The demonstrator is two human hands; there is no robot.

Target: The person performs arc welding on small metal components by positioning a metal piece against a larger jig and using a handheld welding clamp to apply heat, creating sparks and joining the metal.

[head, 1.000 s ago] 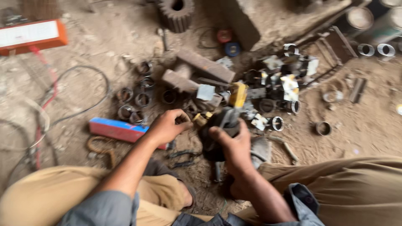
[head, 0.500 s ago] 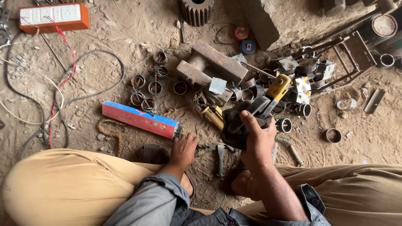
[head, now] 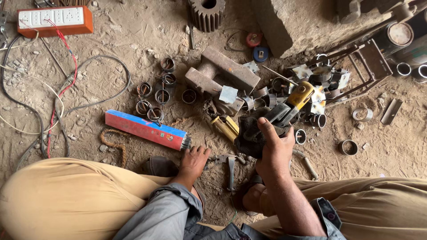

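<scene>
Two hands: right hand (head: 272, 149) grips dark tool (head: 253, 133); left hand (head: 194, 161) released beside electrode box (head: 144, 130) end.

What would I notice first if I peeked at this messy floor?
Probably the long red-and-blue box lying on the dirt, with the left hand resting by its open end. Next, the right hand in the middle grips a dark rag around a tool with a yellow handle. Up in the top left corner sits an orange power strip with a red wire.
</scene>
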